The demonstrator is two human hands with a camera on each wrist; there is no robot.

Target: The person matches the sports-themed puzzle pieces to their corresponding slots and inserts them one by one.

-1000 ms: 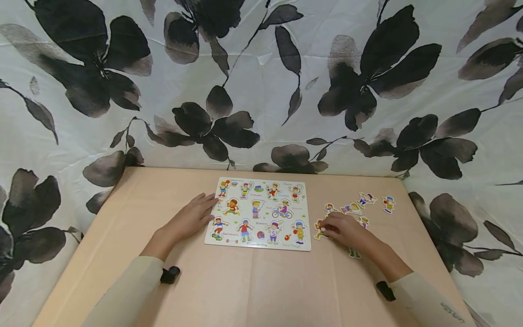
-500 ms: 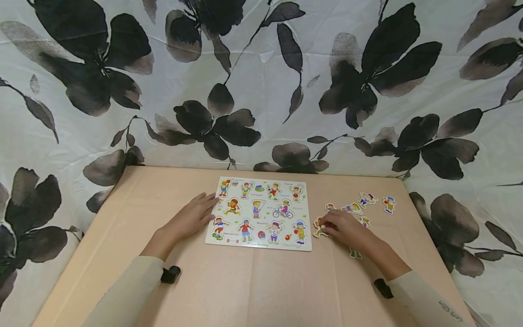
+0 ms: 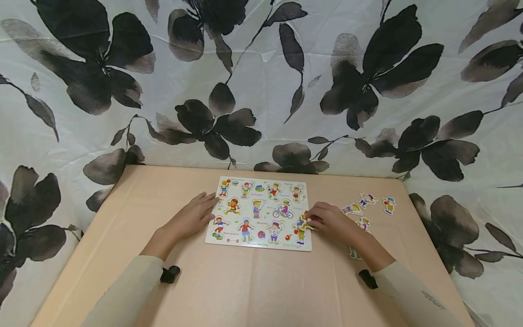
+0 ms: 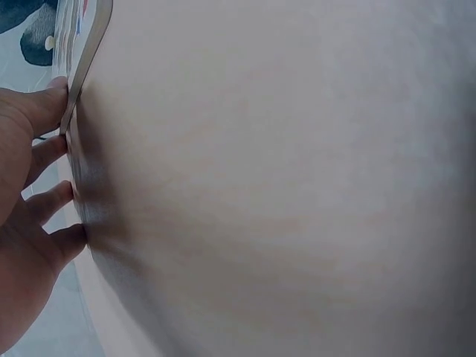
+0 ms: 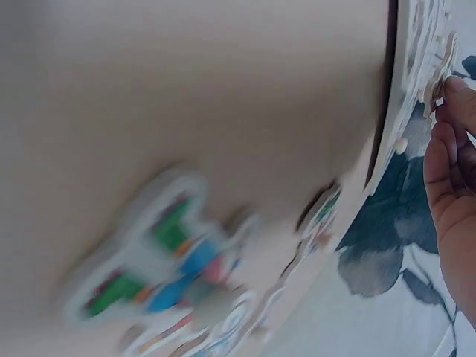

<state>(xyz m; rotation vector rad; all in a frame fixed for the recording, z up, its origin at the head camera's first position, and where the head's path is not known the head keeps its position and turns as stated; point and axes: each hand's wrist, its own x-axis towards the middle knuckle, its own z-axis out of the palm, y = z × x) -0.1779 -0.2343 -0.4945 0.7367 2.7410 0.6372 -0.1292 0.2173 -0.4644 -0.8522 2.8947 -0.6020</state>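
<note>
A white puzzle board printed with cartoon children at sports lies on the table. My left hand rests against its left edge, fingers extended; in the left wrist view the fingertips touch that edge. Over the board's right edge my right hand pinches a figure-shaped puzzle piece between thumb and fingers. The right wrist view shows that held piece edge-on, raised above the board. What is printed on it is mostly hidden.
Several loose puzzle pieces lie right of the board, among them a lone one at the far right and another beside it. One more piece is partly hidden by my right forearm. A floral cloth hangs behind the table.
My right hand has moved left from the loose pieces to the board's right edge, carrying one puzzle piece. My left hand has stayed at the board's left edge.
</note>
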